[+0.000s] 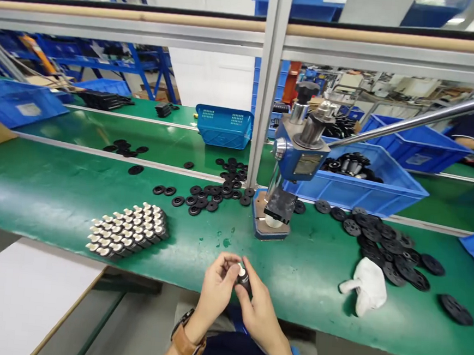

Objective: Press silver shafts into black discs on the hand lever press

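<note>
Near the front edge of the green bench, both hands meet around a small black cylindrical part with a white top [243, 280]. My right hand [257, 305] is wrapped round its black body from the right. The fingers of my left hand [218, 285] are closed at its white end, with the thumb against it. To the left stands a tight block of similar black parts with white tops [128, 230], set in rows. Beyond the hands is a blue hand press [291, 165] with a long metal lever; a black block and a white piece sit at its base.
Black discs [202, 196] lie scattered left of the press. Larger black discs [391, 247] are heaped at right beside a white glove [365, 289]. A blue bin [354, 195] of black parts stands behind the press, near a metal post [268, 92]. A teal basket [224, 127] sits farther back.
</note>
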Demonstrator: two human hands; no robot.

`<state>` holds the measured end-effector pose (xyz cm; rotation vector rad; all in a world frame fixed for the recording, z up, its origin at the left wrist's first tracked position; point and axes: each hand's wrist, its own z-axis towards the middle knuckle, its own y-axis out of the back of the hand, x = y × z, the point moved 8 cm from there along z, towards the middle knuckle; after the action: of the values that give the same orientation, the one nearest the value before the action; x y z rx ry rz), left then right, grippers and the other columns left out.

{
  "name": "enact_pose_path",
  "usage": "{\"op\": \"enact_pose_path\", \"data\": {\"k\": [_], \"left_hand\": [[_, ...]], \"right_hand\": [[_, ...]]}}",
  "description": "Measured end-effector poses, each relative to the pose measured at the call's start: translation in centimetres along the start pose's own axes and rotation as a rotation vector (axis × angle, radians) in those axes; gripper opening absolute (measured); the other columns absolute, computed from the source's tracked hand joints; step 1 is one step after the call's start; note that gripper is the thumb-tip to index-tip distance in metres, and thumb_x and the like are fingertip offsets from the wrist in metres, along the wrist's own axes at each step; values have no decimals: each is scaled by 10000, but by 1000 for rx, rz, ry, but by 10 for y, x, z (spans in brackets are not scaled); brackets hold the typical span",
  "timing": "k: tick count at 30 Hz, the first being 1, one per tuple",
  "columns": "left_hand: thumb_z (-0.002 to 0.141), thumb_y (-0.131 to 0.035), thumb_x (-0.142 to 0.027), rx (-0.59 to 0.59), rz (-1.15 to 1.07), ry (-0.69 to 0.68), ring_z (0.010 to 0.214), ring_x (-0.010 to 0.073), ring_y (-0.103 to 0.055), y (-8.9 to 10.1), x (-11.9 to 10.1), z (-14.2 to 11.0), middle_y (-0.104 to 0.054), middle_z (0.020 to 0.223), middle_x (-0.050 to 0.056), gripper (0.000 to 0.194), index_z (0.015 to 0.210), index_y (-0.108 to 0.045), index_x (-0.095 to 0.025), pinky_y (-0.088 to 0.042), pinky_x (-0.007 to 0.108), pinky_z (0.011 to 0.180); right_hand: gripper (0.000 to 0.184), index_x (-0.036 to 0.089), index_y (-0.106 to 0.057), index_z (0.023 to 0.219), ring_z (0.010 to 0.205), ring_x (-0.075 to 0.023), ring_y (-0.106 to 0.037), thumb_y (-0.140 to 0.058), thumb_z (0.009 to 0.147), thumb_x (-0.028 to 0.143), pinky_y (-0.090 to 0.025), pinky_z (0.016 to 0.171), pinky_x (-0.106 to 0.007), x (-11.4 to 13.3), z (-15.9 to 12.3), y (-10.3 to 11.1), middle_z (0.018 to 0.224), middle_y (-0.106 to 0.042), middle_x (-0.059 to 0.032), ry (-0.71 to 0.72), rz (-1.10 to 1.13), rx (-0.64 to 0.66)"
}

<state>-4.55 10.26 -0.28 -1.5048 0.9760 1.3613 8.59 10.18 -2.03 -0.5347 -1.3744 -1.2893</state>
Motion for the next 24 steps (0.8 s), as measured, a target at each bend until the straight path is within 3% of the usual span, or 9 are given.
{"op": "enact_pose_path", "data": {"k": [2, 4, 8, 11, 15, 17, 20, 24], "left_hand": [[847, -760, -394, 14, 6, 13, 814, 201, -649, -9, 3, -3, -704, 873, 40, 280, 1047, -723, -201, -519, 279, 759], [854, -757, -374, 104, 48, 37, 885, 222, -661, -24, 10, -8, -732, 952, 59, 277, 1068, -733, -199, -513, 295, 828], [886, -722, -405, 187, 49, 105, 814, 224, -662, -38, 26, -16, -747, 888, 52, 254, 1022, -753, -192, -515, 303, 785], [872, -738, -386, 146, 8, 125, 850, 242, -693, -32, 27, -12, -772, 935, 70, 237, 1020, -761, -202, -534, 318, 806], [807, -809, -294, 85, 239, -7, 864, 246, -697, -14, 3, -4, -787, 914, 57, 151, 943, -773, -240, -510, 309, 824], [789, -826, -286, 135, 377, -103, 800, 239, -674, -15, -12, -4, -773, 855, 46, 128, 905, -778, -260, -485, 303, 769], [776, -843, -284, 228, 485, -227, 754, 245, -643, -23, -28, -8, -741, 788, 49, 115, 877, -789, -282, -458, 311, 736], [751, -875, -267, 333, 472, -246, 775, 268, -644, -29, -31, -13, -743, 822, 71, 188, 922, -800, -290, -458, 331, 771]], "right_hand": [[607, 210, -301, 1638, 1390, -277, -575, -469, 1062, 306, -513, 1129, -447, -8, -2, 4, 1539, -548, -149, -83, 44, -48], [669, 206, -159, 1670, 1327, -260, -633, -432, 1063, 272, -549, 1086, -432, -12, -4, 7, 1490, -597, -154, -114, 86, -74], [752, 220, -45, 1678, 1321, -260, -636, -440, 1037, 215, -548, 1083, -438, -12, -10, 9, 1507, -578, -156, -108, 85, -51], [729, 255, -138, 1673, 1340, -257, -612, -490, 1034, 253, -526, 1107, -449, -12, -14, 16, 1557, -523, -145, -111, 67, 13], [570, 235, -424, 1574, 1128, -234, -704, -543, 1031, 361, -599, 968, -384, -10, -9, 50, 1353, -661, -147, -127, 97, -82], [511, 233, -534, 1492, 1105, -228, -703, -586, 1014, 404, -603, 934, -350, -5, -4, 64, 1303, -677, -137, -118, 178, -126], [432, 240, -660, 1354, 1061, -216, -708, -666, 970, 438, -602, 905, -320, 1, 3, 69, 1211, -698, -109, -113, 336, -78], [331, 207, -757, 1111, 861, -181, -709, -733, 915, 473, -601, 781, -288, -5, 2, 64, 999, -715, -65, -199, 487, -47]]}}
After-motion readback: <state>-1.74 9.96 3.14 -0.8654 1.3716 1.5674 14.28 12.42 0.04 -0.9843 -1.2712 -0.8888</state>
